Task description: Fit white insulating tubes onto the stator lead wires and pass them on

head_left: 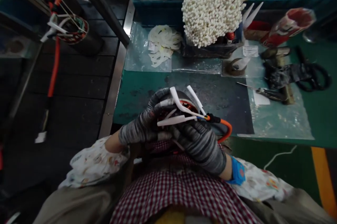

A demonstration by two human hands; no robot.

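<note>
Both my hands wear grey knit gloves and meet just above my lap at the table's near edge. My left hand [147,122] curls around a round wound coil part [184,104] with copper windings. My right hand [197,140] grips the same part from the right, fingers closed. White sleeved leads [179,103] stick up out of the part. An orange cable [225,127] loops out from it to the right. Most of the coil body is hidden behind my fingers.
On the green table [289,112] lie scissors [265,92], a tape roll [234,66], black tools [295,73] and plastic bags with white pieces [163,45]. A big bag of white tubes [213,6] stands behind. Another coil with an orange cable [73,29] hangs at left.
</note>
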